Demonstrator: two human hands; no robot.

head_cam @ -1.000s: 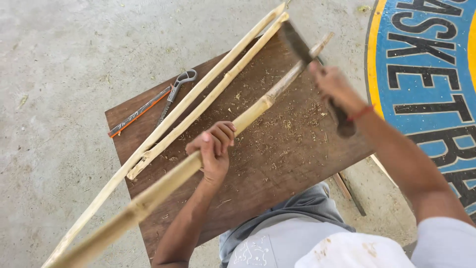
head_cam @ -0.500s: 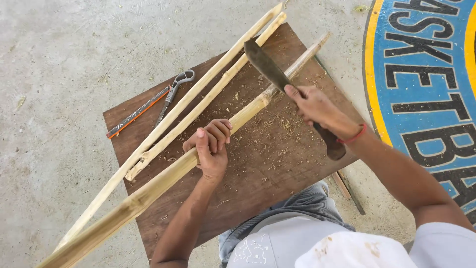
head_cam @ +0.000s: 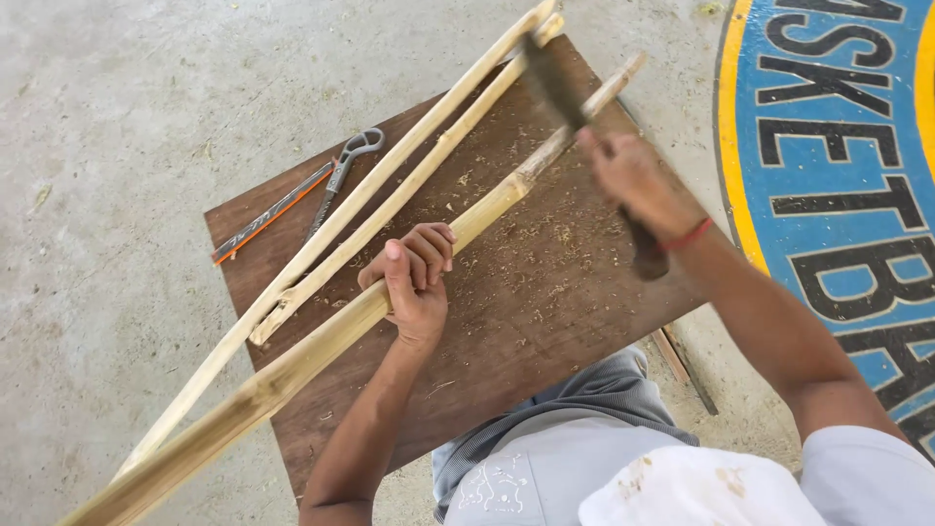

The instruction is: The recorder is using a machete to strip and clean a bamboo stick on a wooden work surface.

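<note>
Brown board [head_cam: 545, 321] on concrete floor [head_cam: 107, 127] | left hand [head_cam: 414, 278] grips bamboo pole [head_cam: 321, 341] | right hand [head_cam: 633, 180] grips knife [head_cam: 555, 83]

A long bamboo pole [head_cam: 321, 341] lies slanted across a brown wooden board [head_cam: 545, 302]. It is pale yellow, with ring marks along it. The left hand [head_cam: 414, 282] is wrapped around its middle. From that grip the thick end runs down and to the left, off the board. The thin end runs up and to the right.

A big chopping knife [head_cam: 557, 88] has a dark, flat blade. It looks blurry. The right hand [head_cam: 633, 180] is closed around its handle. The blade sticks up from that grip, over the pole's thin end.
</note>
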